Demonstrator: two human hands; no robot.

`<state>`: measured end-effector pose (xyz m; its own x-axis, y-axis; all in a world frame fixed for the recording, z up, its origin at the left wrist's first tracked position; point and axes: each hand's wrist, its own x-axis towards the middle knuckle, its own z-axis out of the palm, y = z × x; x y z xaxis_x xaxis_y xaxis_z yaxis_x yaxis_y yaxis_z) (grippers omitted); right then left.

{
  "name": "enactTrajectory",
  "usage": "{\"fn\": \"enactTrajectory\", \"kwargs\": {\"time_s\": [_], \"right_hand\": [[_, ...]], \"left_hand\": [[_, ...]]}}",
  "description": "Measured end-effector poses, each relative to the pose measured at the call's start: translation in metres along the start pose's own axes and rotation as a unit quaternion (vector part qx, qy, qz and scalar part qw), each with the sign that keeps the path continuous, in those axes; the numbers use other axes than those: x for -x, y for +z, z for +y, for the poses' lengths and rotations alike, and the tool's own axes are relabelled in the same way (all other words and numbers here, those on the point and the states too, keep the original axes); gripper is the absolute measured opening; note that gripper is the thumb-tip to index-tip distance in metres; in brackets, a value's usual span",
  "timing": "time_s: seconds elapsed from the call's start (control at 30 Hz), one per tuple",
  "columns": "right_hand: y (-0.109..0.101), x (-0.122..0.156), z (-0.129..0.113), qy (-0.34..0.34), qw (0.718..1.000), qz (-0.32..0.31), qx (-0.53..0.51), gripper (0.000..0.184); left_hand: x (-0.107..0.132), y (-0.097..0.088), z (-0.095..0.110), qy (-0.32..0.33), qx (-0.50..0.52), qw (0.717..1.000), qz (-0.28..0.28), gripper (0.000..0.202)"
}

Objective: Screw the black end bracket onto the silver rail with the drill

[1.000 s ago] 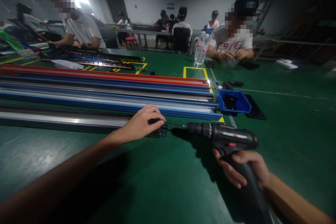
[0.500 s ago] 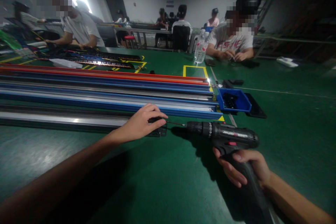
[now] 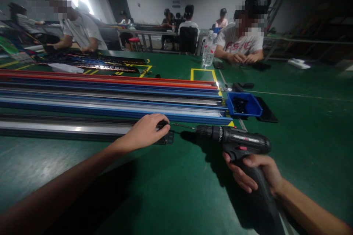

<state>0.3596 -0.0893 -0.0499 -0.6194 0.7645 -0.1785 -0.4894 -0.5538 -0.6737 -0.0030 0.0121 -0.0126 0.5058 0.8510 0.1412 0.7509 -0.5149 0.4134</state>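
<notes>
My right hand grips the handle of a black cordless drill, its thin bit pointing left at the end of a long dark metal rail. My left hand rests closed over that rail's right end, fingers curled by the black end piece where the bit tip meets it. Whether the fingers pinch a small part is hidden. The rail lies along the green table, in front of a stack of blue, silver and red rails.
A blue bin with small dark parts sits at the stacked rails' right end, a black pad beside it. Water bottles stand farther back. Other people sit working across the table and at the far left.
The drill and its bit have shifted slightly left and up toward the rail end. My left hand's fingers have curled tighter over the end of the rail.
</notes>
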Motion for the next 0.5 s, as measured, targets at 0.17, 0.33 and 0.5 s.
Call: {"fn": "enactTrajectory", "kwargs": {"time_s": [0.17, 0.33, 0.5], "right_hand": [[-0.001, 0.0, 0.0, -0.001, 1.0, -0.004, -0.005, 0.036], [0.001, 0.0, -0.003, 0.01, 1.0, -0.001, -0.013, 0.035], [-0.001, 0.0, -0.002, 0.008, 1.0, -0.003, -0.023, 0.036]], "left_hand": [[-0.001, -0.002, 0.003, 0.001, 0.007, 1.0, 0.003, 0.028], [0.004, -0.006, 0.01, -0.009, 0.015, 1.0, -0.018, 0.025], [0.01, -0.007, 0.013, -0.043, 0.021, 0.998, -0.034, 0.023]]}}
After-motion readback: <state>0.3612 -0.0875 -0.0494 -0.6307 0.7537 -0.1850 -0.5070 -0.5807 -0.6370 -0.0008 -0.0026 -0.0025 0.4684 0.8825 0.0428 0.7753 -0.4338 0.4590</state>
